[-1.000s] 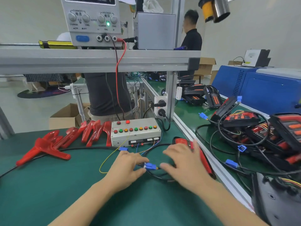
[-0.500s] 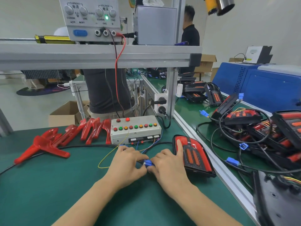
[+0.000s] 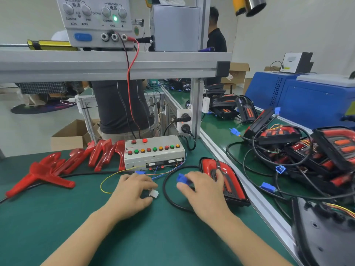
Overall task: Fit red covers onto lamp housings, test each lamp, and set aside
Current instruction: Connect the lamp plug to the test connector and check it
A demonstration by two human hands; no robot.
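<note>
While left fingers pinch a white plug, right fingers grip the blue connector beside the lamp.

Single head-worn wide-angle view, looking forward and down from above and behind the left hand and right hand, close enough that both forearms run in from the bottom edge and the hands sit low-centre. Beyond the hands it faces the button test box and, higher up, the shelf rail with the power supply; to the right of the right hand it takes in the neighbouring green bench, with strong barrel distortion at the edges. No second view, so no overlap to report.
</note>
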